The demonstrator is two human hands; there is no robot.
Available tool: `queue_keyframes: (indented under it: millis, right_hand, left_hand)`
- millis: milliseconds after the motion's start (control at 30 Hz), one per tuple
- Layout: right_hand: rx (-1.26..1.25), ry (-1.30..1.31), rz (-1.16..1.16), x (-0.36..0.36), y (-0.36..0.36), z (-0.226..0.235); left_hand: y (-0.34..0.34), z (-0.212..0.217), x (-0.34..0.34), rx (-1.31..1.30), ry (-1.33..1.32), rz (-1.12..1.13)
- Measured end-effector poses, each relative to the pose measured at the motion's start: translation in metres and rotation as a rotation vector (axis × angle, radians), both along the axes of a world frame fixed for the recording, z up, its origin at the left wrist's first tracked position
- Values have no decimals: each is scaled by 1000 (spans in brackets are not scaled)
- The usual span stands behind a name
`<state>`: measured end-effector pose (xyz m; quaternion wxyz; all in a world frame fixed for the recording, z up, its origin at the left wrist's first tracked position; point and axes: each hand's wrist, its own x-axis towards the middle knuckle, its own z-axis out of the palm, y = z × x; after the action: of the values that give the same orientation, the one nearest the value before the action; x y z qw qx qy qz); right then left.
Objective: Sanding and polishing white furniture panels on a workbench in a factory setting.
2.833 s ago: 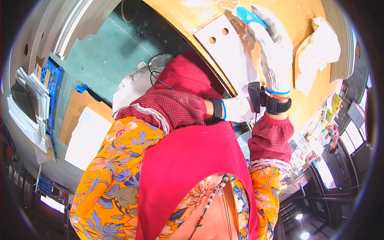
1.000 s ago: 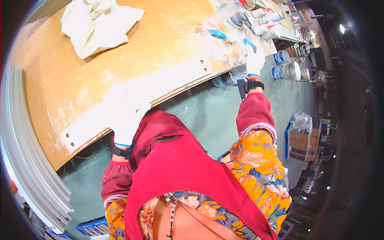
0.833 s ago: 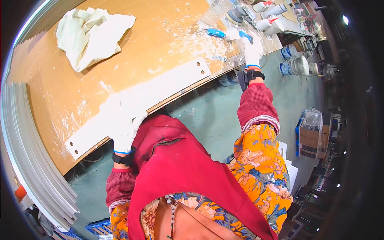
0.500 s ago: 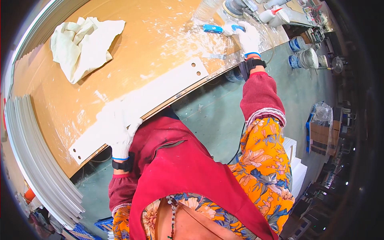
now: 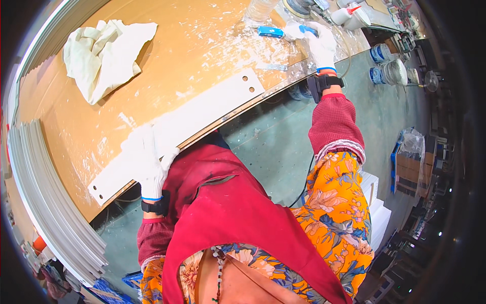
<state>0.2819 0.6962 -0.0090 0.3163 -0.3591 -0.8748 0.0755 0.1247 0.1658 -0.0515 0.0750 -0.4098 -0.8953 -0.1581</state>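
A long white board with small holes at its ends lies along the table's near edge. My left hand, in a white glove, rests flat on the board's left part, fingers stretched out and thumb at the near edge. Up at the right, my gloved right hand is closed around a blue-handled tool; its pale working end cannot be made out clearly. Just left of that lies a small blue box on the table. A flat metal blade lies below it, near the board's right end.
A crumpled cream cloth lies on the brown, white-smeared table. At the back stand a clear plastic container, a sander-like tool and a white bottle with a red tip. Stacked white panels stand left; buckets are on the floor right.
The right hand with the blue-handled tool has shifted slightly to the right. The left hand stays flat on the white board, and the view has moved a little.
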Motion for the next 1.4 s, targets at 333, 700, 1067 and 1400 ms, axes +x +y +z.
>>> queue_keyframes:
  millis: [333, 700, 1067, 1400]
  right_hand:
    - [-8, 43, 152, -26, -35, 3]
    - [77, -47, 128, -44, -47, -7]
    - [-1227, 470, 593, -66, -172, 31]
    - [-1231, -117, 1164, -189, -440, 36]
  left_hand:
    - [-2, 0, 1, 22, -50, 17]
    - [-4, -1, 2, 8, -5, 10]
    - [-10, -12, 5, 408, -547, -52]
    - [10, -44, 8, 993, -677, 49]
